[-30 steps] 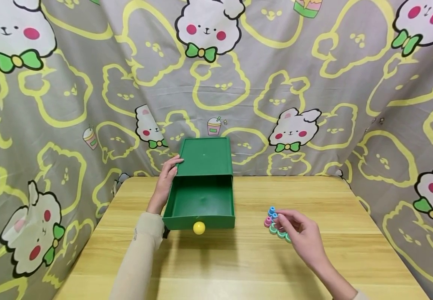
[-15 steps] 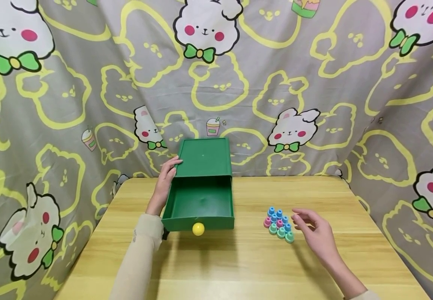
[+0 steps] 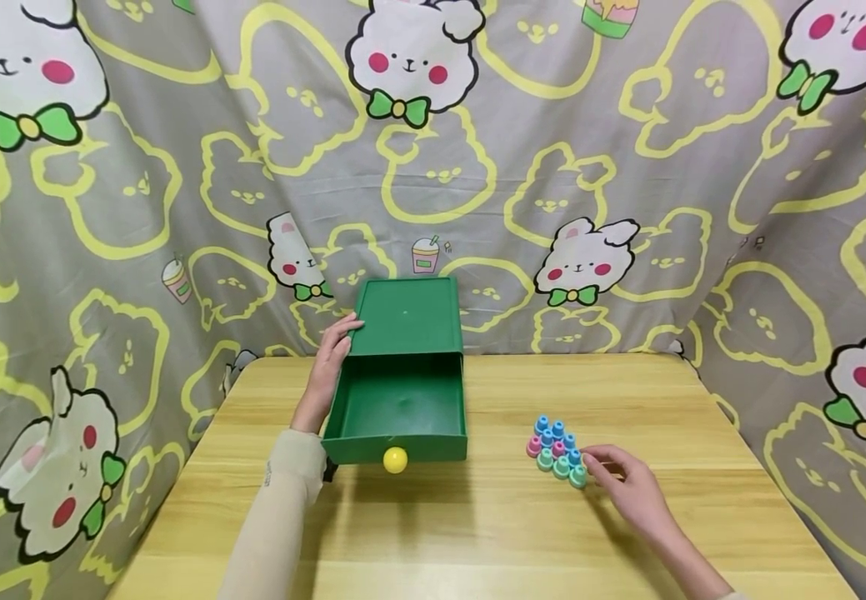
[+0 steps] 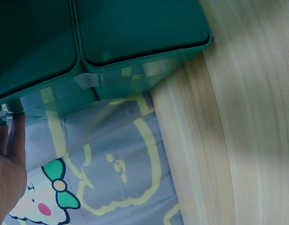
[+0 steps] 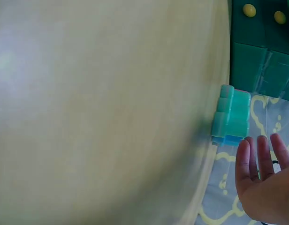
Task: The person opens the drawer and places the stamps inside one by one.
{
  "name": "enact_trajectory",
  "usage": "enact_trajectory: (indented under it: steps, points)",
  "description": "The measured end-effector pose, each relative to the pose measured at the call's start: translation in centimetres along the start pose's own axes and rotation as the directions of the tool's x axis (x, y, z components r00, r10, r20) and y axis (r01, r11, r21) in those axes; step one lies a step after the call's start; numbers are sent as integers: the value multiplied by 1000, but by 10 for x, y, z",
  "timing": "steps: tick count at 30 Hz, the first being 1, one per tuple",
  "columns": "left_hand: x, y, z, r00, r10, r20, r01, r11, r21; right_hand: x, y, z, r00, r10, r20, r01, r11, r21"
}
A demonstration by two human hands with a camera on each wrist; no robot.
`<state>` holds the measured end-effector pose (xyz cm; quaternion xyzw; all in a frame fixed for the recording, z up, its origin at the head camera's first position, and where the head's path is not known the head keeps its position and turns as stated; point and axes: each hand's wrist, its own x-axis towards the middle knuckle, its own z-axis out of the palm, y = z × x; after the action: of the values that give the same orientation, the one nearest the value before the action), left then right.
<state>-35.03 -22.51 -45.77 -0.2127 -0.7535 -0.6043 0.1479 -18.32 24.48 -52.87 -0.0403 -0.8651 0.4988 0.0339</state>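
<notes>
A green plastic drawer box (image 3: 406, 317) stands left of centre in the head view, its upper drawer (image 3: 433, 450) pulled out and bare inside, with a yellow knob (image 3: 395, 460). My left hand (image 3: 326, 367) rests along the box's left side, fingertips on its top edge. To the right sits a tight cluster of small knob-topped plastic pieces (image 3: 558, 450) in blue, pink and mint green. Beside its right edge is my right hand (image 3: 631, 487), thumb and fingertips right at the blue and mint pieces. The right wrist view shows that hand's fingers (image 5: 264, 154) relaxed, with nothing between them.
The wooden table (image 3: 523, 533) carries both the box and the cluster. A grey curtain (image 3: 448, 183) with rabbit prints hangs behind and on both sides. Clear tape (image 4: 88, 80) runs over the box's side.
My right hand has drawn back from over the cluster to its right side, uncovering the pieces, then lowered slightly to their right edge. The left hand stays on the box.
</notes>
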Motion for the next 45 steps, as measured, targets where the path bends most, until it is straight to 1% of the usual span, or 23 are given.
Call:
enact_trajectory:
  steps: [6, 8, 12, 15, 18, 26, 34, 40, 45]
  points:
    - [-1, 1, 1, 1000, 4, -1, -4, 1000, 4, -2, 4, 4, 998, 42, 57, -44, 998, 42]
    - [-1, 0, 1, 1000, 6, -4, -6, 1000, 6, -1, 4, 5, 996, 48, 81, -51, 998, 38]
    - [-1, -1, 1, 1000, 2, -5, -2, 1000, 8, 0, 6, 9, 990, 49, 131, -47, 999, -16]
    - [-1, 0, 1, 1000, -1, -4, 1, 1000, 8, 1, 6, 13, 988, 43, 148, -34, 998, -60]
    - [-2, 0, 1, 1000, -1, -8, 1, 1000, 5, 2, 7, 14, 987, 36, 157, -23, 996, -84]
    - [-2, 0, 1, 1000, 16, -20, -16, 1000, -4, 5, 4, 18, 988, 50, 148, -33, 993, -115]
    - [-2, 1, 2, 1000, 8, -16, -8, 1000, -4, 6, 4, 18, 989, 63, 132, -45, 990, -135]
    - [-2, 1, 1, 1000, 1, -11, -1, 1000, -1, 5, 2, 16, 993, 55, 107, -38, 987, -154]
    - [-1, -2, 1, 1000, 3, -15, -3, 1000, 0, 4, -5, 11, 995, 45, 94, -33, 991, -127]
